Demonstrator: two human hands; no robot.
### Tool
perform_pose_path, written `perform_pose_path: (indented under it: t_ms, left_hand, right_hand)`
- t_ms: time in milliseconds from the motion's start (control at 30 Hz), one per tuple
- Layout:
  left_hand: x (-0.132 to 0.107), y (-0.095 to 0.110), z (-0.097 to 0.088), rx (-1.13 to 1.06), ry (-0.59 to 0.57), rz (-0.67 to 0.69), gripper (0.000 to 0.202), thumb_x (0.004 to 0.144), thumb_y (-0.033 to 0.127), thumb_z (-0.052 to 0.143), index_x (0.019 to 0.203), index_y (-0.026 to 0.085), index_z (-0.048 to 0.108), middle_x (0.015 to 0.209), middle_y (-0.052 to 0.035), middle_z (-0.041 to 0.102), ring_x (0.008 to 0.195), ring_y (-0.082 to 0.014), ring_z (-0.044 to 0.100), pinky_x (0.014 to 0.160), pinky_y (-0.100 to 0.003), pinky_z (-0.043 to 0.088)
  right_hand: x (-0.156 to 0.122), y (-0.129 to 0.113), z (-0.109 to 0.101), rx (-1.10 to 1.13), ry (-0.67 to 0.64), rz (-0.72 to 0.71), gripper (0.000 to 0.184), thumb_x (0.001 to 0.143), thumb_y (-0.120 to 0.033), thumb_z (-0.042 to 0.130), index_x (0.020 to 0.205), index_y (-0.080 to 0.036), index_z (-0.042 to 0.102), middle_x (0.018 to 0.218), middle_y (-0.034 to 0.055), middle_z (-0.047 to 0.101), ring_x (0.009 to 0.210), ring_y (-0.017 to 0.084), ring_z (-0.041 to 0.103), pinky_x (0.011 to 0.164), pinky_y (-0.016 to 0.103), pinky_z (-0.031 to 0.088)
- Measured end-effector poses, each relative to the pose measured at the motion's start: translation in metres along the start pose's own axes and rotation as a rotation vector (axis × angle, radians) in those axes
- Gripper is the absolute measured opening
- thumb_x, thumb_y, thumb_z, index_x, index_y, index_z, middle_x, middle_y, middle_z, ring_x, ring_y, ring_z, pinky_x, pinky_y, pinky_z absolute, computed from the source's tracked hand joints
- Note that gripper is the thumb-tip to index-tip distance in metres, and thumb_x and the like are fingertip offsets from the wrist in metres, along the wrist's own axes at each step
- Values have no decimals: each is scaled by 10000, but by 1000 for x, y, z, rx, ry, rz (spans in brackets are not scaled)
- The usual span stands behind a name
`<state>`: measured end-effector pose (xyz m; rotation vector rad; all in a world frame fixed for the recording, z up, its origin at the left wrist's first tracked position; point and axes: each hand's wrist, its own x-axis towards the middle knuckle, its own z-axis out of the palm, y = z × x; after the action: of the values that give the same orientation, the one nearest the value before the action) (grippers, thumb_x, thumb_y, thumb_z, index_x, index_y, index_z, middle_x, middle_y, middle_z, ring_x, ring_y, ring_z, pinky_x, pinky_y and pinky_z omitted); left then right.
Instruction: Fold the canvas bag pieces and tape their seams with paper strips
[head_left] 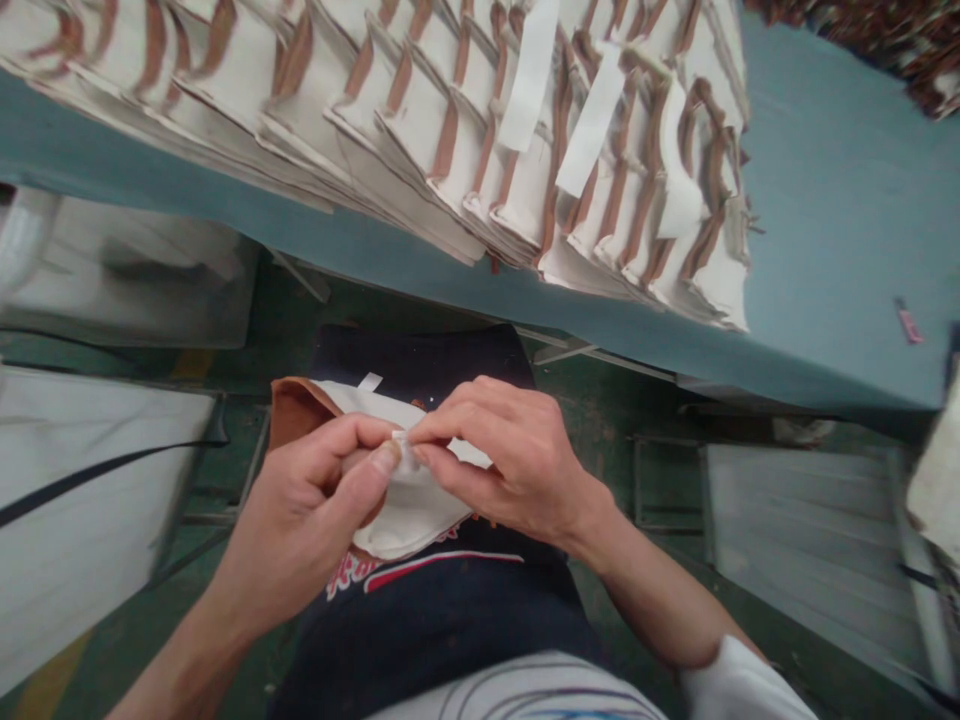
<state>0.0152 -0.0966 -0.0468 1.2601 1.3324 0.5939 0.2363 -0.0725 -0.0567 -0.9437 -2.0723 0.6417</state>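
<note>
A white fabric piece with a brown part (pixel 420 515) hangs between my hands, above the dark apron on my lap. My left hand (pixel 319 500) is closed, its thumb and forefinger pinching a gathered bit of the white fabric. Right against it, my right hand (pixel 510 455) pinches the same spot between thumb and fingertips. What exactly lies between the fingertips is too small to make out. A small white tab (pixel 370 382) sticks up from the far edge of the piece. Its brown side (pixel 300 405) curls up beyond my left hand.
A blue-green table (pixel 840 200) runs across the front. On it lie overlapping stacks of white and brown fabric pieces (pixel 420 130), with white strips (pixel 592 130) on top. A small pink object (pixel 907 322) lies at the right. Pale bins (pixel 810 540) stand on both sides below.
</note>
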Motion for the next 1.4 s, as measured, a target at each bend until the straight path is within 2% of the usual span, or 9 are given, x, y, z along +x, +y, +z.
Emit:
perform_pose_path:
  t_ms: [133, 267, 400, 600, 767, 967, 1167, 1300, 1400]
  left_hand:
    - [2, 8, 4, 147, 71, 132, 310, 1001, 408, 617, 889, 200, 818, 526, 59, 634, 420, -112, 525, 415, -196, 365]
    - [4, 12, 7, 213, 104, 201, 300, 994, 368, 591, 842, 223, 805, 466, 77, 610, 373, -112, 513, 396, -199, 351]
    - [5, 11, 10, 258, 105, 237, 292, 997, 348, 581, 820, 238, 785, 427, 90, 601, 333, -114, 513, 385, -210, 344]
    - [4, 5, 10, 319, 68, 263, 300, 1017, 337, 561, 819, 236, 762, 436, 84, 638, 314, -108, 534, 389, -222, 335]
    - [2, 0, 11, 373, 65, 276, 289, 1018, 326, 553, 830, 233, 753, 451, 78, 651, 336, -108, 566, 406, -212, 350]
    - [2, -3, 13, 462, 123, 396, 262, 1019, 277, 556, 830, 234, 732, 455, 91, 575, 336, -96, 496, 427, -231, 303]
    - [0, -4, 23, 529, 101, 464, 259, 995, 222, 524, 814, 231, 710, 451, 99, 525, 339, -101, 513, 449, -242, 305]
    - [-4, 4, 26, 416, 73, 474, 270, 953, 180, 535, 741, 229, 695, 435, 102, 528, 321, -80, 467, 429, -213, 303]
    - [-4, 4, 18, 242, 102, 263, 275, 991, 303, 618, 787, 217, 781, 457, 76, 585, 356, -98, 500, 394, -192, 314]
  right_hand:
    - [-1, -6, -3, -121, -50, 10, 299, 1185, -263, 595, 998, -190, 817, 895, 65, 859, 773, 181, 729, 745, 323, 549]
    - [-3, -6, -4, -147, -106, 57, 334, 1205, -297, 554, 1025, -202, 818, 921, 74, 856, 823, 194, 743, 772, 326, 553]
    - [-4, -5, -7, -194, -169, 33, 352, 1223, -295, 513, 1061, -202, 812, 932, 69, 845, 849, 188, 734, 781, 320, 539]
    - [1, -5, -12, -308, -272, -10, 379, 1225, -253, 494, 970, -186, 766, 889, 54, 797, 844, 187, 697, 728, 328, 478]
    - [2, -6, -13, -372, -369, -16, 309, 1198, -178, 532, 976, -183, 746, 871, 50, 775, 806, 190, 647, 682, 347, 420]
    - [0, -8, -11, -390, -372, 16, 259, 1111, -91, 581, 929, -190, 737, 839, 43, 758, 775, 192, 644, 654, 344, 402]
    - [-5, -4, -2, -382, -344, 62, 240, 1035, -56, 579, 904, -188, 731, 810, 47, 756, 735, 197, 638, 641, 343, 391]
    - [-7, 11, -5, -208, -325, 131, 239, 1000, -40, 582, 854, -178, 711, 804, 37, 765, 717, 173, 655, 658, 313, 425]
    - [-8, 19, -18, 99, -276, 182, 181, 1056, -125, 604, 923, -187, 710, 876, 15, 788, 775, 142, 697, 739, 266, 505]
